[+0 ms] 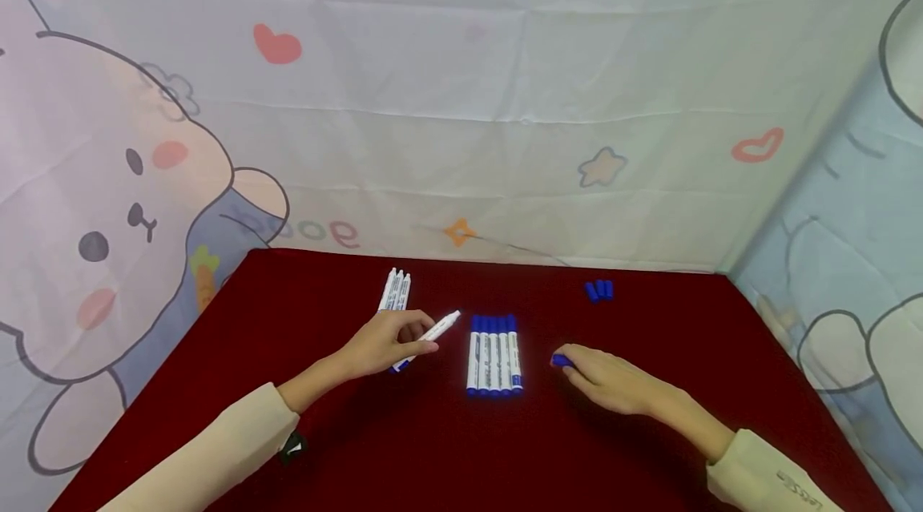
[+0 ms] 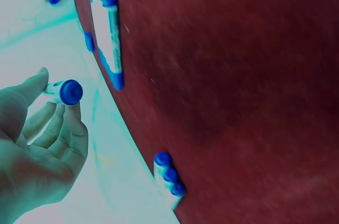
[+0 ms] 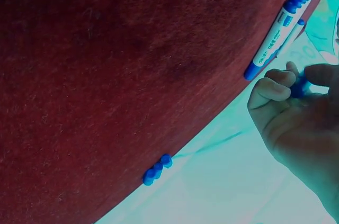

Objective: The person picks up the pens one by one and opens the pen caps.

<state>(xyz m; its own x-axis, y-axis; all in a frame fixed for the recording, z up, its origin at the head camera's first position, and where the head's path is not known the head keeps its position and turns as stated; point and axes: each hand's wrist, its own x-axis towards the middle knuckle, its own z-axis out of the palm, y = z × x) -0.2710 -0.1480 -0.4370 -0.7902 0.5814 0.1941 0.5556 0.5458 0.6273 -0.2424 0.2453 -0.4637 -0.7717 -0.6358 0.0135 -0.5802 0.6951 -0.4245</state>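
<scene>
Between thumb and fingers my left hand (image 1: 385, 342) pinches an uncapped white marker (image 1: 441, 325), its pale tip pointing up and right; the left wrist view shows the marker's blue end (image 2: 71, 92). My right hand (image 1: 622, 380) holds a blue marker cap (image 1: 562, 360), also partly visible between the fingers in the right wrist view (image 3: 300, 85). Between the hands lies a row of several capped white markers (image 1: 493, 361), side by side with blue caps pointing away. Behind the left hand, three uncapped markers (image 1: 394, 289) lie together, their lower ends hidden by that hand.
Three loose blue caps (image 1: 599, 290) lie together at the back right of the dark red tabletop (image 1: 346, 448). A printed cloth (image 1: 534, 95) hangs along the table's back and sides. A small dark object (image 1: 292, 446) shows beside the left sleeve.
</scene>
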